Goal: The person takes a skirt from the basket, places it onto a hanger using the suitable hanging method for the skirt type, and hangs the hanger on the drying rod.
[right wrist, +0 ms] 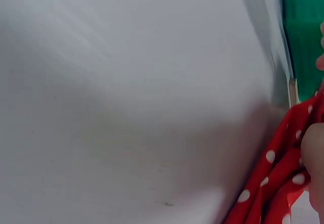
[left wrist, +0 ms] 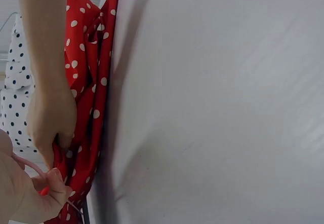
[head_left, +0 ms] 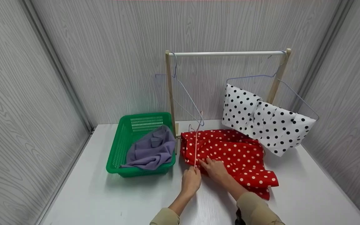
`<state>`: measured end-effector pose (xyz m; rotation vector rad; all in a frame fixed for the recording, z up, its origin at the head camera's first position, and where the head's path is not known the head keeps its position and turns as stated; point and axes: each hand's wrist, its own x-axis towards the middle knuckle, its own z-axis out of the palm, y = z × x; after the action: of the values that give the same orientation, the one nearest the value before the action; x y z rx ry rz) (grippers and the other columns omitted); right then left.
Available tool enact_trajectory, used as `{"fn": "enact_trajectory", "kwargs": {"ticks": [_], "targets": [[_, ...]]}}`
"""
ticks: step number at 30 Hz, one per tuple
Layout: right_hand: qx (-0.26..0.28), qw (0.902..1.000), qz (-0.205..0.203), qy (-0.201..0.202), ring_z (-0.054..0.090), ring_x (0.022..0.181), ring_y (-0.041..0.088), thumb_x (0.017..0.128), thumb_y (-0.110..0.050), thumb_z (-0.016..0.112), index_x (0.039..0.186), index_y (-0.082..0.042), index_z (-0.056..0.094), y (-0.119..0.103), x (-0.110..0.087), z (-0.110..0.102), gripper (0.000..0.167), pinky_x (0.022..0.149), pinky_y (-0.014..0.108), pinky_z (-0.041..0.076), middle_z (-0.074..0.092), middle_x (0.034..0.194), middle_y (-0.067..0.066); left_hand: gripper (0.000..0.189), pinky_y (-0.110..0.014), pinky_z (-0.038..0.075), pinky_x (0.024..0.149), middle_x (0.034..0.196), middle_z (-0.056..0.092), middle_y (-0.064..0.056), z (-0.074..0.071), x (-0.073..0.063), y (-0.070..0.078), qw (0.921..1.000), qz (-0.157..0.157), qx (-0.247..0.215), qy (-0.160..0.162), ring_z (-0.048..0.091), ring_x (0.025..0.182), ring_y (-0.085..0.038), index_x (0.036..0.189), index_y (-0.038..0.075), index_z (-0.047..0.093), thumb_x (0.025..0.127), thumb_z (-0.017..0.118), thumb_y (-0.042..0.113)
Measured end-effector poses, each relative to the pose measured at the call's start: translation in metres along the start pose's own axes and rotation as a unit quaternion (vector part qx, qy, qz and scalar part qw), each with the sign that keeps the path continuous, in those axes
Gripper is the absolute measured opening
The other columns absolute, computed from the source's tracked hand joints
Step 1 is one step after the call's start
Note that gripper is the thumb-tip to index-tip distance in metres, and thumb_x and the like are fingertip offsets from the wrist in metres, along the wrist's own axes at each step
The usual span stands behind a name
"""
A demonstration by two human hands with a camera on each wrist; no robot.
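Observation:
My left hand (head_left: 191, 180) grips the lower end of a pink clothes hanger (head_left: 196, 147), which stands upright at the left part of a red cloth with white dots (head_left: 233, 153). Just to the right, my right hand (head_left: 216, 170) pinches the near edge of that cloth. In the left wrist view, fabric shows between the right thumb and fingers (left wrist: 48, 153). The cloth lies bunched on the table, its right corner spread toward me. Only part of the right hand (right wrist: 315, 158) shows in the right wrist view.
A green basket (head_left: 115, 150) with a purple cloth (head_left: 155, 150) stands left. Behind the hands is a rack with a white rail (head_left: 227, 53). A bare hanger (head_left: 187, 93) hangs at its left end; a white cloth with black dots (head_left: 267, 122) hangs on another at right.

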<state>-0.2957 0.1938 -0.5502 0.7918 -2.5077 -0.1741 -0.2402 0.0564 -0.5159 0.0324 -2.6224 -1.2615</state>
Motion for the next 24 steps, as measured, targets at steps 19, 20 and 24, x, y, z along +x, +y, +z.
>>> {"fn": "enact_trajectory", "kwargs": {"ticks": [19, 20, 24], "targets": [[0.68, 0.6226, 0.375, -0.097, 0.053, 0.103, 0.036, 0.091, -0.007, 0.048, 0.146, -0.004, 0.015, 0.031, 0.049, -0.047, 0.064, 0.088, 0.042, 0.044, 0.046, 0.122, 0.023, 0.02, -0.036, 0.042, 0.054, 0.07, 0.053, -0.011, 0.011, -0.004, -0.004, 0.9945, 0.052, 0.066, -0.062, 0.054, 0.065, -0.023, 0.071, 0.002, 0.059, 0.086, 0.061, 0.015], [0.696, 0.595, 0.395, -0.077, 0.053, 0.106, 0.038, 0.093, -0.007, 0.048, 0.147, -0.004, 0.01, 0.032, 0.055, -0.049, 0.066, 0.089, 0.043, 0.044, 0.043, 0.125, 0.025, 0.02, -0.035, 0.041, 0.054, 0.07, 0.052, -0.01, 0.01, -0.005, -0.004, 0.9942, 0.055, 0.06, -0.071, 0.052, 0.065, -0.021, 0.072, 0.002, 0.059, 0.086, 0.061, 0.016], [0.725, 0.5281, 0.44, -0.033, 0.06, 0.097, 0.036, 0.095, -0.007, 0.048, 0.148, -0.008, 0.003, 0.032, 0.068, -0.05, 0.069, 0.081, 0.038, 0.049, 0.042, 0.127, 0.027, 0.024, -0.03, 0.037, 0.052, 0.065, 0.048, -0.003, 0.003, -0.007, -0.007, 0.9965, 0.043, 0.016, -0.07, 0.047, 0.061, -0.015, 0.068, 0.007, 0.057, 0.087, 0.06, 0.021]]}}
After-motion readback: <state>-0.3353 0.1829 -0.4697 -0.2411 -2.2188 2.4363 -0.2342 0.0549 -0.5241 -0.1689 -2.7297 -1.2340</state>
